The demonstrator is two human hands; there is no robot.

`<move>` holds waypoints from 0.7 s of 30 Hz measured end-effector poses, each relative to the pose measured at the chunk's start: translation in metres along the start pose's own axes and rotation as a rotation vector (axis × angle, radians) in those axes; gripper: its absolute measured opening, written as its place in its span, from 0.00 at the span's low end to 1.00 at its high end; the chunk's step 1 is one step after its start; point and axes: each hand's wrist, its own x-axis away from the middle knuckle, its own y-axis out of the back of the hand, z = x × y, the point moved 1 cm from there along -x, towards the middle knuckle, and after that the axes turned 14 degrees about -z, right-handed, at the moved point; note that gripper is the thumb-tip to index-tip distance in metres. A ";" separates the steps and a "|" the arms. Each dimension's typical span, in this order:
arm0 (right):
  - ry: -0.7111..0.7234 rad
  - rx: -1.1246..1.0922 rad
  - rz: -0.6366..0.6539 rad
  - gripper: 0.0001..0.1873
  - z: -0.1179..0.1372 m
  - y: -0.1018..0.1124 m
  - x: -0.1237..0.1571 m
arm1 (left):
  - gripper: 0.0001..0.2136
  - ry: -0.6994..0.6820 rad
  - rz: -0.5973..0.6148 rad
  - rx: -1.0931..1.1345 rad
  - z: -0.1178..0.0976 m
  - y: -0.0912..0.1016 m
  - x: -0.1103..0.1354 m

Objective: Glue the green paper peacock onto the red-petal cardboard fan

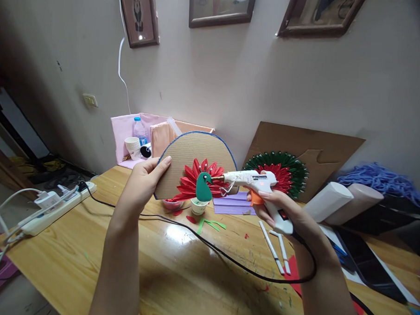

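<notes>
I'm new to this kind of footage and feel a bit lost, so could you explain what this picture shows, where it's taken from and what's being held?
There's no machine here, just one person's two bare hands, seen from a camera worn on their head, looking forward and down. The left hand grips the left edge of a brown cardboard piece with a rounded, blue-lined top. On its front are pointed red petals and a dark green bird-shaped cutout. The right hand holds a white glue gun with an orange trigger, its nozzle close to the bird; I can't tell whether they touch. On the light wooden table lie a white power strip, a black cable, folded purple sheets and green strips.
</notes>
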 end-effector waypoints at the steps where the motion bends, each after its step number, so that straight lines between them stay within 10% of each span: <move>1: 0.004 -0.013 -0.023 0.22 0.000 0.000 0.000 | 0.20 0.000 0.001 -0.002 0.000 0.000 0.000; 21: 0.005 0.036 -0.020 0.23 0.007 0.000 0.007 | 0.18 -0.029 0.026 -0.039 -0.002 -0.003 0.003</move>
